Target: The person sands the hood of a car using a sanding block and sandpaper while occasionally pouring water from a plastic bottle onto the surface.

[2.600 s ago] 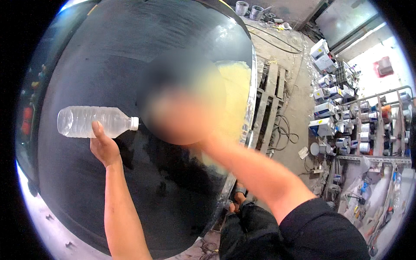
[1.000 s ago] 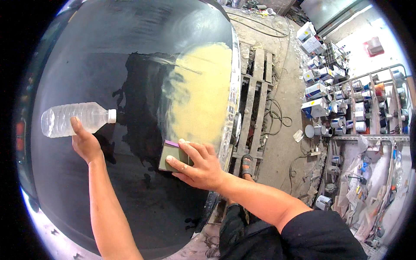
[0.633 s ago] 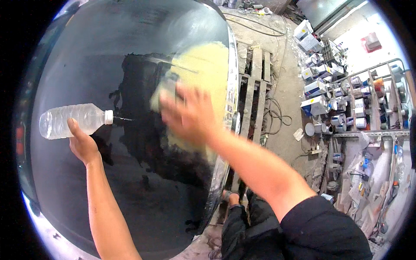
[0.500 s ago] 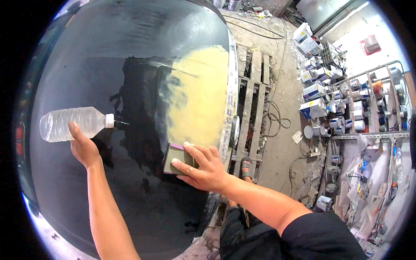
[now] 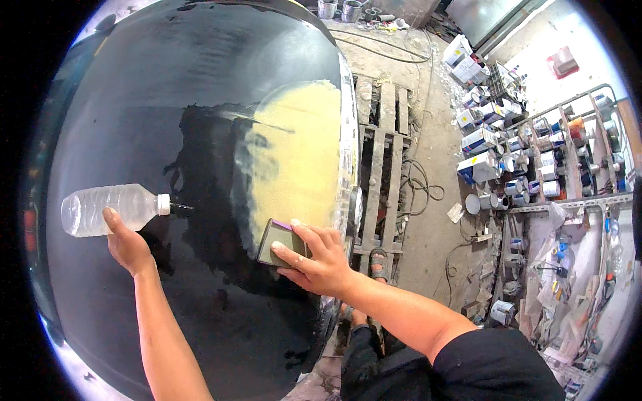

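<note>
My left hand (image 5: 128,246) is wrapped round a clear plastic bottle (image 5: 110,210), which lies on its side in the air with its white cap pointing right. A thin spurt of water (image 5: 182,206) leaves the cap over the dark car panel (image 5: 127,147). My right hand (image 5: 317,257) grips a sanding block (image 5: 282,244), grey-green on top with a purple edge. The block rests on the lower left border of a yellow filler patch (image 5: 297,160). A wet black area (image 5: 207,160) spreads left of the patch. The block's underside is hidden.
Right of the panel, a wooden pallet (image 5: 384,160) lies on the floor by a looped cable (image 5: 424,184). Many paint cans (image 5: 481,140) crowd the floor and a metal rack (image 5: 568,204) at far right. My sandalled foot (image 5: 378,262) stands beside the pallet.
The view has shifted a little. The sanding block has moved up and right over the panel, further onto the yellow patch. The bottle sits lower in the picture, still squirting water.
</note>
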Action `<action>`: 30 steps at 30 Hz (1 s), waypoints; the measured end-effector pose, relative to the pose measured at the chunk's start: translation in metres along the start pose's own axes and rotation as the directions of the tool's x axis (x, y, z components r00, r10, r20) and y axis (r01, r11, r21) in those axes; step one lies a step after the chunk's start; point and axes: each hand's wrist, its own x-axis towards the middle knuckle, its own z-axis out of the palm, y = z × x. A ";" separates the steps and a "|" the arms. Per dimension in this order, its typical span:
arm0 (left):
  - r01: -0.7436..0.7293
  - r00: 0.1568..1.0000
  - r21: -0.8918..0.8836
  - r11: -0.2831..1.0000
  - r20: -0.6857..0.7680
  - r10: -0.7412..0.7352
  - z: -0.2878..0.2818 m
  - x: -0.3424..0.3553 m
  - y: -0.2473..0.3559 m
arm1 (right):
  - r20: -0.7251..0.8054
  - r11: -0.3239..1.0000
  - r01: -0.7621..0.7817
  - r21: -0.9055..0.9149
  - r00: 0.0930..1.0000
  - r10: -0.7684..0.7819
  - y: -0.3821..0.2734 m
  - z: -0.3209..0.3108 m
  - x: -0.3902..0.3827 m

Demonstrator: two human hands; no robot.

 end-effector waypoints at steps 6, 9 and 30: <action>-0.007 1.000 -0.044 0.999 0.002 0.007 0.015 -0.006 0.015 | -0.118 0.974 -0.116 -0.195 0.989 0.094 0.110 0.012 0.117; 0.000 0.999 0.017 1.000 0.035 -0.001 0.021 -0.006 0.007 | -0.127 0.953 -0.242 -0.180 0.967 0.222 0.120 0.010 0.120; -0.019 0.999 0.019 1.000 -0.033 0.020 0.001 0.003 -0.009 | 0.030 0.989 -0.150 -0.012 0.988 0.151 0.027 -0.010 -0.011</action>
